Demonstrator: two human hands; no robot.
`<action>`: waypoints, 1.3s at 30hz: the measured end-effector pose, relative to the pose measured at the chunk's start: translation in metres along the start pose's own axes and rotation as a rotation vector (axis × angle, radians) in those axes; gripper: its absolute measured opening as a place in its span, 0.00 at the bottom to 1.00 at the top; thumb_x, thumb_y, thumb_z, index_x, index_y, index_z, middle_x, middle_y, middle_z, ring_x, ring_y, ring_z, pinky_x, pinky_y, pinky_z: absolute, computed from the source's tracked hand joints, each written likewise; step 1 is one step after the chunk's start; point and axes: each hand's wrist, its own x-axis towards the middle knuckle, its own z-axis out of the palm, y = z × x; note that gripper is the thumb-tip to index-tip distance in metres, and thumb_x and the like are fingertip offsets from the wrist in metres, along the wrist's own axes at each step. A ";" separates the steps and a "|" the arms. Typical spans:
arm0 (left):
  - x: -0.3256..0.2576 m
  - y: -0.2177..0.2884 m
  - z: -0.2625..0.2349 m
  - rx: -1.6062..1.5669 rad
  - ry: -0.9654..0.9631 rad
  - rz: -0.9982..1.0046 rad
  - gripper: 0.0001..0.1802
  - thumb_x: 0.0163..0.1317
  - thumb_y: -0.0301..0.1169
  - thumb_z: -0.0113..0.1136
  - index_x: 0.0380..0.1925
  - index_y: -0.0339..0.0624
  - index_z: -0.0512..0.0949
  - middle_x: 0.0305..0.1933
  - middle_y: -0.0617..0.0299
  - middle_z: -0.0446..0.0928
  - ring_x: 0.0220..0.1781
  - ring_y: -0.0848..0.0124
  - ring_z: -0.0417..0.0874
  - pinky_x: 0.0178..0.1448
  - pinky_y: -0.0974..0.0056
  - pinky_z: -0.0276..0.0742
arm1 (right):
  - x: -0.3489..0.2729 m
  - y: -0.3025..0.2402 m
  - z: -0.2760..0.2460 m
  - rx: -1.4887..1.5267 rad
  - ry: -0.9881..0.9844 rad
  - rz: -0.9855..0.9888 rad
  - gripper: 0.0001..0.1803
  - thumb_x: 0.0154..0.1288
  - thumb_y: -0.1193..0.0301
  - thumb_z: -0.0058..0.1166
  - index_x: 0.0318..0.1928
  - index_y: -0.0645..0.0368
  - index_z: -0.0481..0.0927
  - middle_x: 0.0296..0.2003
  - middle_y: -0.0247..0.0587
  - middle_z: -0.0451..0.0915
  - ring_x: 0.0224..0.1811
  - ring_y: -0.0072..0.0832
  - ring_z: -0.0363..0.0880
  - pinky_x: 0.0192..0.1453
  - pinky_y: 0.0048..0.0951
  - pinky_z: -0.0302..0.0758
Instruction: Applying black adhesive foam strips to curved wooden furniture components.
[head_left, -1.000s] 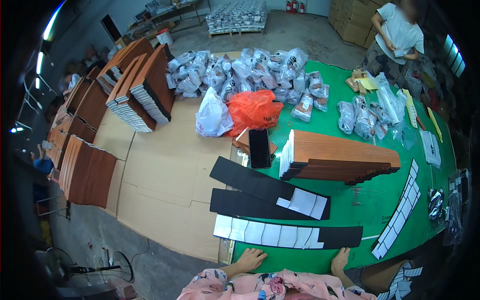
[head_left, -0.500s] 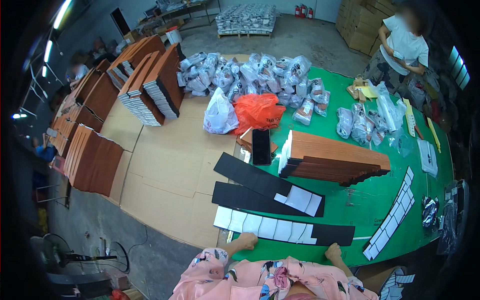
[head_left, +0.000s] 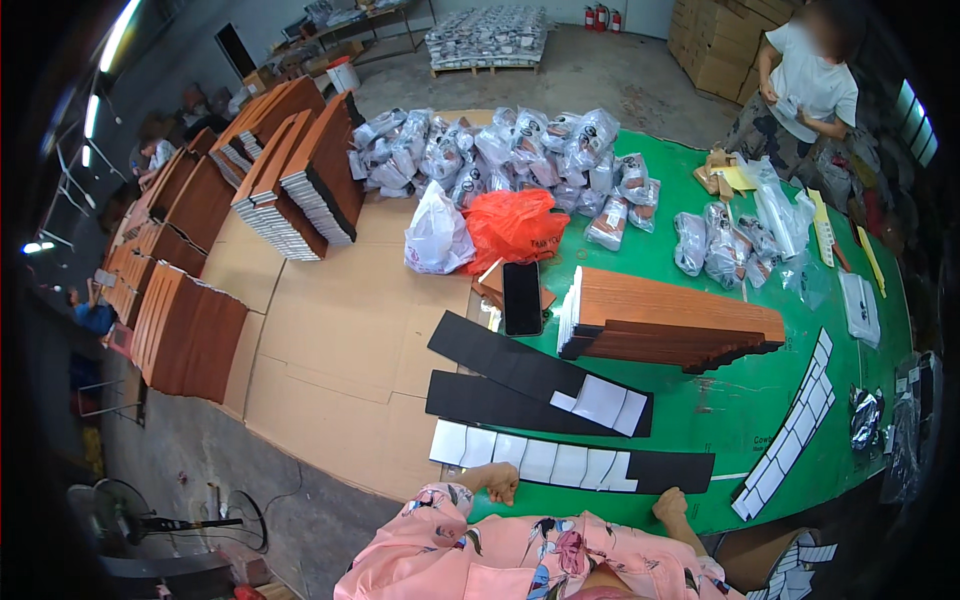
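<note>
A black strip [head_left: 672, 472] lies near the table's front edge, with a row of white pieces [head_left: 540, 462] along most of it. My left hand [head_left: 502, 484] is closed, its fingers curled at the strip's lower edge below the white pieces. Further right, my right hand [head_left: 671, 504] forms a fist at the lower edge near the bare black end. Whatever either hand holds is hidden. Beyond lie two more black strips [head_left: 490, 398], one crossing the other, with a few white pieces [head_left: 609, 404] on their right end.
A block of stacked brown strips [head_left: 670, 315] stands beyond, beside a phone [head_left: 522, 300]. Another white-covered strip [head_left: 790, 430] lies right. Bagged items [head_left: 490, 150], an orange bag [head_left: 512, 225] and brown stacks [head_left: 325, 170] occupy the far side and left. A person [head_left: 808, 85] stands far right.
My left hand has shifted slightly right and its fingers have turned downward along the strip's edge. My right hand stays at the bare end. The whole view has moved a little.
</note>
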 end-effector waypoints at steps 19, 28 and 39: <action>0.006 -0.007 -0.001 -0.021 -0.025 -0.020 0.09 0.48 0.32 0.71 0.21 0.40 0.80 0.19 0.64 0.78 0.19 0.74 0.79 0.24 0.70 0.72 | -0.002 -0.004 -0.018 0.060 -0.138 0.013 0.25 0.56 0.65 0.53 0.48 0.72 0.70 0.49 0.54 0.74 0.52 0.41 0.77 0.50 0.33 0.78; 0.004 -0.005 -0.002 0.017 -0.021 -0.029 0.11 0.47 0.34 0.71 0.22 0.40 0.80 0.20 0.63 0.79 0.20 0.74 0.80 0.25 0.69 0.75 | 0.001 -0.001 -0.015 -0.025 -0.127 -0.067 0.25 0.56 0.62 0.53 0.48 0.71 0.72 0.47 0.52 0.75 0.50 0.40 0.79 0.48 0.30 0.78; 0.002 -0.006 0.000 0.041 0.023 0.004 0.13 0.47 0.38 0.71 0.21 0.41 0.81 0.21 0.62 0.79 0.21 0.72 0.81 0.26 0.67 0.76 | -0.002 -0.005 -0.024 -0.013 -0.135 -0.050 0.24 0.57 0.63 0.52 0.47 0.71 0.72 0.47 0.52 0.75 0.50 0.39 0.78 0.48 0.31 0.79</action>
